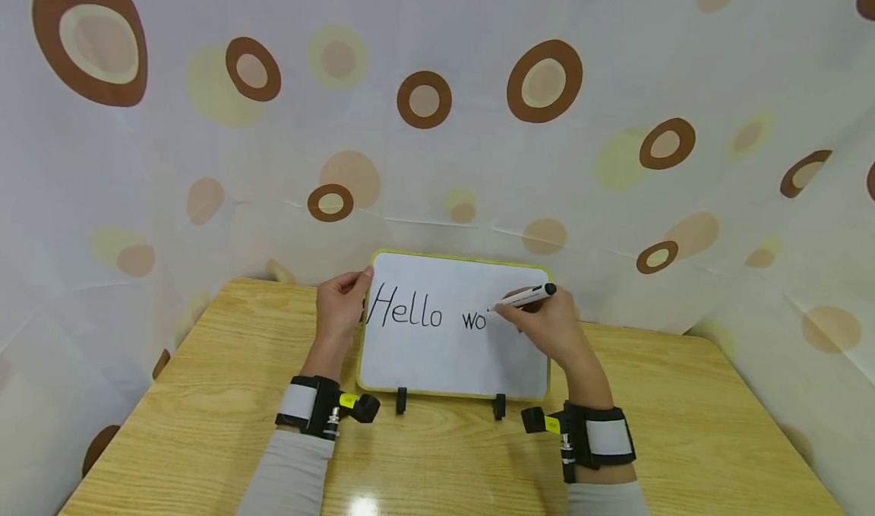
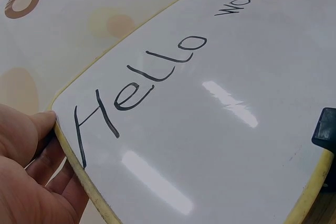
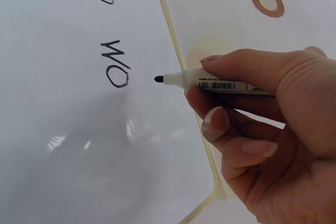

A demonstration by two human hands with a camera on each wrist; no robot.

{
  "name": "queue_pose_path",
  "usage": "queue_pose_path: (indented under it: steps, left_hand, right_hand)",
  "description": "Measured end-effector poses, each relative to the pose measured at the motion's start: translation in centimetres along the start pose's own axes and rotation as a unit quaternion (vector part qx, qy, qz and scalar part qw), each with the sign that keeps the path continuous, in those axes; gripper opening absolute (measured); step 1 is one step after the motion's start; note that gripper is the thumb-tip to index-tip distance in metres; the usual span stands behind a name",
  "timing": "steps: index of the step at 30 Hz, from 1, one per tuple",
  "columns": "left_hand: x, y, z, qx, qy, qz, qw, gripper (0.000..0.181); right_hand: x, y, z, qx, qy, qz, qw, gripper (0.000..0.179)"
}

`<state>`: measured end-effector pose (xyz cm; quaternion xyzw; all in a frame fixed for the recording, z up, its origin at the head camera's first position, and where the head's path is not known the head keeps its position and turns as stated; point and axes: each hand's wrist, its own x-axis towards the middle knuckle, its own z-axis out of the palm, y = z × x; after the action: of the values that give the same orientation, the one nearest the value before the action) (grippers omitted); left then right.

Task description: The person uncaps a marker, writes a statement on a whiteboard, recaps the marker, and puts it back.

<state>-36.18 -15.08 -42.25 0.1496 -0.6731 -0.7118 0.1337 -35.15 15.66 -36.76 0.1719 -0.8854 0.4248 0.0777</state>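
Observation:
A whiteboard (image 1: 424, 356) with a yellow rim stands tilted back on the table, bearing "Hello wo" in black handwriting. At its left edge, my left hand (image 1: 339, 307) grips the rim, thumb at the front and fingers behind, as the left wrist view shows. My right hand (image 1: 547, 322) pinches a white marker (image 3: 215, 83) between thumb and fingers. The marker's black tip (image 3: 159, 79) is just past the letter "o" in the right wrist view. In the left wrist view only the marker's tip end shows at the top edge.
Two black feet (image 1: 401, 400) support the board's lower edge on the wooden table (image 1: 437, 455). Behind the board hangs a pale curtain (image 1: 478, 166) with brown rings and dots. Each wrist wears a strapped camera, such as the left wrist camera (image 1: 368, 408).

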Motion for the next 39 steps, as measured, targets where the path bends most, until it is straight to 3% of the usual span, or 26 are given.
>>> queue_pose_path:
  steps: [12, 19, 39]
  left_hand:
    - [-0.10, 0.09, -0.10, 0.004, 0.000, 0.004, 1.0000, 0.036]
    - [-0.04, 0.12, -0.09, 0.002, 0.001, 0.003, 1.0000, 0.035]
    - [0.11, 0.01, 0.01, 0.000, 0.000, 0.000, 1.0000, 0.035]
  right_hand:
    - [-0.38, 0.39, -1.10, -0.004, -0.018, 0.024, 0.9995, 0.016]
    - [-0.25, 0.56, -0.90, -0.021, -0.034, 0.014, 0.9991, 0.010]
    - [-0.11, 0.45, -0.22, -0.057, -0.015, 0.002, 0.9982, 0.010]
